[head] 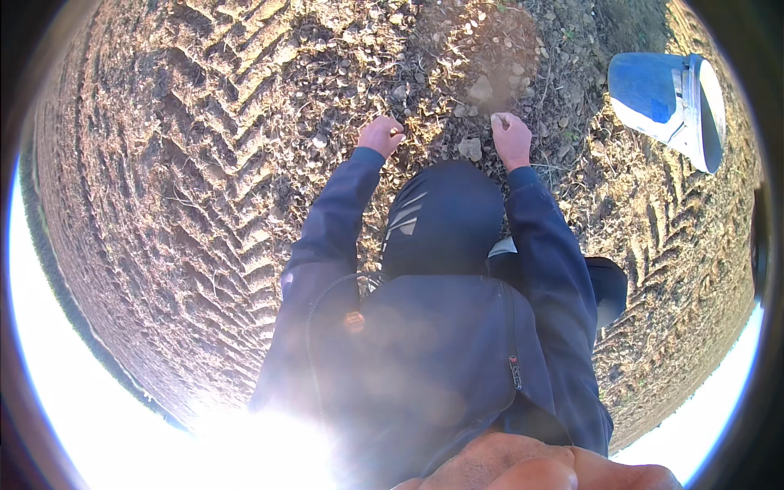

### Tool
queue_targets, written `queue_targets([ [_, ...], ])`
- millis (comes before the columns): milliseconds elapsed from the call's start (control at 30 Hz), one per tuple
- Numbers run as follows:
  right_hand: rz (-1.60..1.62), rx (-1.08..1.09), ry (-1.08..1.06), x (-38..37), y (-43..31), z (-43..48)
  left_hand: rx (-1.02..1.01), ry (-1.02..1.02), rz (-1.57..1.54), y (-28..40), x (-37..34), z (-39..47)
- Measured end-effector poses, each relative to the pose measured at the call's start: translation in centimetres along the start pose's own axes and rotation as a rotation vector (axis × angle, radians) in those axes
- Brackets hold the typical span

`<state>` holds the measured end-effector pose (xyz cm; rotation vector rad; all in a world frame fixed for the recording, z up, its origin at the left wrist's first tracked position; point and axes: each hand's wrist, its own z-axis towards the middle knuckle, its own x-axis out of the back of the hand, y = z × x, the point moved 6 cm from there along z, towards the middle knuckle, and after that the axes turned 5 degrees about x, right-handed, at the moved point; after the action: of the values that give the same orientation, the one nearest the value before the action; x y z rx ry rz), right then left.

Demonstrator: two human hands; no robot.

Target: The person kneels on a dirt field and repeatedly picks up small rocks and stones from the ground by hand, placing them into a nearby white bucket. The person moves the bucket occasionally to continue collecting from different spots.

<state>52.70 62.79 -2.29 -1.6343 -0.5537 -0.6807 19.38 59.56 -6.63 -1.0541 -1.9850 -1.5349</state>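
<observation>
My left hand (381,136) is low over dry plant litter, its fingers curled in. Whether a small thing sits between those fingertips is too small to make out. To the other side of my raised knee (444,214), my right hand (511,139) has thumb and forefinger close together. A pale spot shows at its fingertips, and I cannot tell if that is a held thing. Between the hands a pale stone (470,149) lies on the soil, and a larger stone (481,89) lies farther out.
A blue and white bucket (649,92) rests on the ground at the right, its mouth facing the picture's right rim. Ridged tyre tracks (214,135) mark the soil on the left. A dark object (760,245), unclear, shows at the far right edge.
</observation>
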Motion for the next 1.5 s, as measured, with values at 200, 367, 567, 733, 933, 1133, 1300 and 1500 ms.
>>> queue_targets([
  [200, -0.111, -0.032, -0.195, -3.4, 0.0, -4.5, -0.027, 0.348, -0.065, 1.3, 4.2, 5.0],
  [367, -0.175, 0.022, -0.235, -3.9, -1.4, -5.3, 0.108, 0.561, -0.037, -1.7, 6.6, 12.4],
  [567, -0.135, -0.002, -0.235, -3.5, -0.9, -5.3, 0.181, 0.446, -0.003, -4.5, 4.1, 16.1],
  [733, -0.098, -0.064, -0.309, -3.0, -0.2, -4.4, 0.100, 0.462, 0.091, -3.9, 5.4, 15.1],
  [933, -0.081, -0.176, -0.124, -1.7, 1.4, -2.3, 0.165, 0.315, -0.125, -0.8, 6.8, 10.0],
  [1133, -0.067, -0.127, -0.236, -3.6, 0.6, -3.9, 0.310, 0.380, -0.322, -1.9, 6.3, 7.8],
  [1300, -0.096, -0.069, -0.170, -4.5, 0.1, -5.0, 0.349, 0.565, -0.135, -4.3, 7.4, 8.1],
  [1500, -0.067, -0.051, -0.175, -4.9, -0.2, -4.8, 0.372, 0.612, -0.128, -7.8, 10.3, 9.6],
])
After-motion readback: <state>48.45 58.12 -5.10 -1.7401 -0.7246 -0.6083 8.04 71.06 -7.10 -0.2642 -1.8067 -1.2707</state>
